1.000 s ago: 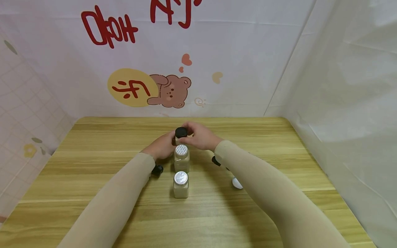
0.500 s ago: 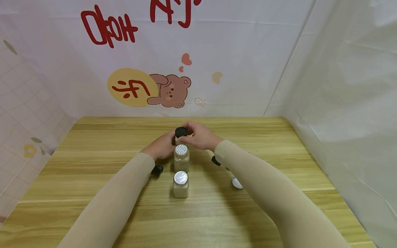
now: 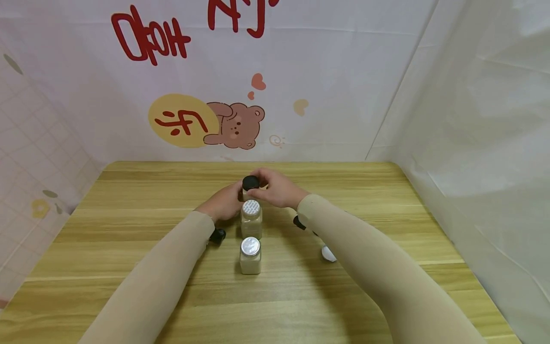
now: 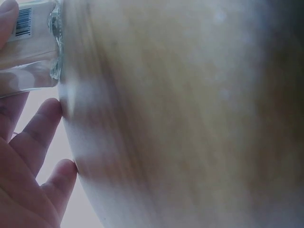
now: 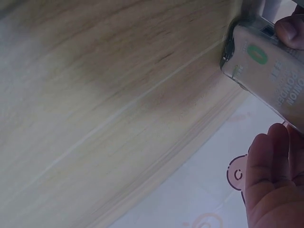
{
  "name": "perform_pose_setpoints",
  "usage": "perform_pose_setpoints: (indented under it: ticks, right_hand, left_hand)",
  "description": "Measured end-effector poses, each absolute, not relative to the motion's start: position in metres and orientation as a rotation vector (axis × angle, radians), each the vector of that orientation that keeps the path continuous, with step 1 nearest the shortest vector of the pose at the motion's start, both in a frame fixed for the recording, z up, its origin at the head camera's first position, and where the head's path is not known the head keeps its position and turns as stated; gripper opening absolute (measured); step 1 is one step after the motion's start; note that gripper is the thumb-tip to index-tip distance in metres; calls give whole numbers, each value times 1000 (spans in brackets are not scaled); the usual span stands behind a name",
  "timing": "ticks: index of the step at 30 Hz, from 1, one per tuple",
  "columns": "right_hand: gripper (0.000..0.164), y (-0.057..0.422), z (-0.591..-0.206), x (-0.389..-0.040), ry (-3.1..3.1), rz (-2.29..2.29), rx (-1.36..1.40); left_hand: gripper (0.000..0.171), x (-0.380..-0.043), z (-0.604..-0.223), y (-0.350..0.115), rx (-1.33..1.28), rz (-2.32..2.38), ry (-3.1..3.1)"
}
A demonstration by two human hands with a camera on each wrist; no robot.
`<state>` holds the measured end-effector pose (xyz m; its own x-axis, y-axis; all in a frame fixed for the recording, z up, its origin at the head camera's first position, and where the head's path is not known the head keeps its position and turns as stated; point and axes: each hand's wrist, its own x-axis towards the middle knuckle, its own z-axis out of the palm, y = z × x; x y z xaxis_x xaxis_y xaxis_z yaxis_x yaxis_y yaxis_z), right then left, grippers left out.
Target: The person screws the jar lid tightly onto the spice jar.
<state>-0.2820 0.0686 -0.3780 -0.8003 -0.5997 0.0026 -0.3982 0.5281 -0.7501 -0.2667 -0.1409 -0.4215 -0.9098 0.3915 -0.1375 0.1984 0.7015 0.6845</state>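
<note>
At the far end of a short row, a glass spice jar stands on the table, its label reading onion powder. It wears a black lid. From the left side my left hand grips the jar's body; its thumb lies on the glass near a barcode in the left wrist view, while two fingertips rest on the table. From the right, my right hand holds the black lid between thumb and curled fingers. Nearer me, in line, stand a jar with a patterned white top and one with a silvery top.
A round white disc lies right of the row, partly covered by my right forearm. Black pieces show beside the left sleeve and by the right one. A white printed sheet hangs behind the wooden table.
</note>
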Motion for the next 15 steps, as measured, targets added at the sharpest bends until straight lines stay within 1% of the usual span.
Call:
perform_pose_setpoints:
  ticks: [5,8,11,15]
  right_hand:
    - [56,69,-377,-281,2517,-1121,-815]
    - [60,70,-377,-282,2515,-1108,-838]
    - [52,69,-377,-282,2514,-1108,-852]
    - [42,68,-378,-282,2526,-1122,-826]
  left_hand:
    - [47,-268,-423,-141,455,1027,2629]
    - [43,-267,-422,-141,456,1020,2631]
    - [43,-266,-421,-141,454,1019,2633]
    - [47,-266,-421,-140,443,1024,2631]
